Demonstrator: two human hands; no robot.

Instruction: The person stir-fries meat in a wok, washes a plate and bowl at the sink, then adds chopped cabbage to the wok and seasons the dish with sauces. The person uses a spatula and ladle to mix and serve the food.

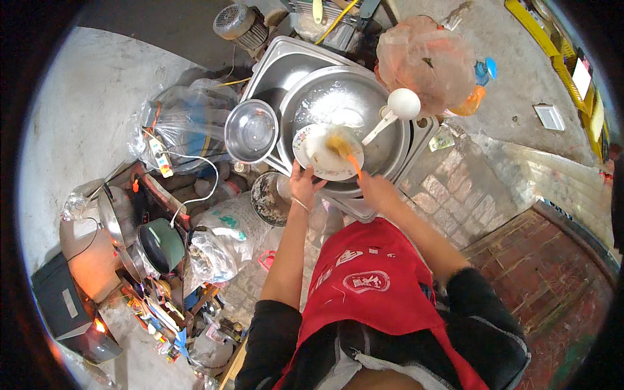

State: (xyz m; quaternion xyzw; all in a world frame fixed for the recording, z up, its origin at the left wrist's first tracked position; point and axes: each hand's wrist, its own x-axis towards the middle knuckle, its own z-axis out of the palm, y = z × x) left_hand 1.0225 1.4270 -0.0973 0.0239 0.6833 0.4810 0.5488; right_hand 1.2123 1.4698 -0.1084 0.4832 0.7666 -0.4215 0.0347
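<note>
My left hand [303, 185] grips the near-left rim of a white plate [319, 158] with a floral border, tilted over a large steel basin [390, 151]. In my right hand [379, 194] is the orange handle of a brush [355, 165]. Its yellowish head, blurred, lies against the plate's face. Water sits in the basin, and its surface glints behind the plate. A white ladle [403, 104] rests across the basin's right side, its handle pointing inward. The basin stands in a steel sink [269, 63].
A steel bowl [251, 130] sits at the sink's left edge. Beyond are an electric motor [240, 25] and a pinkish plastic bag [424, 63]. A power strip [161, 156] with a white cord hangs at left, above a green-lidded pot [163, 246]. A worn wooden board [536, 273] lies at right.
</note>
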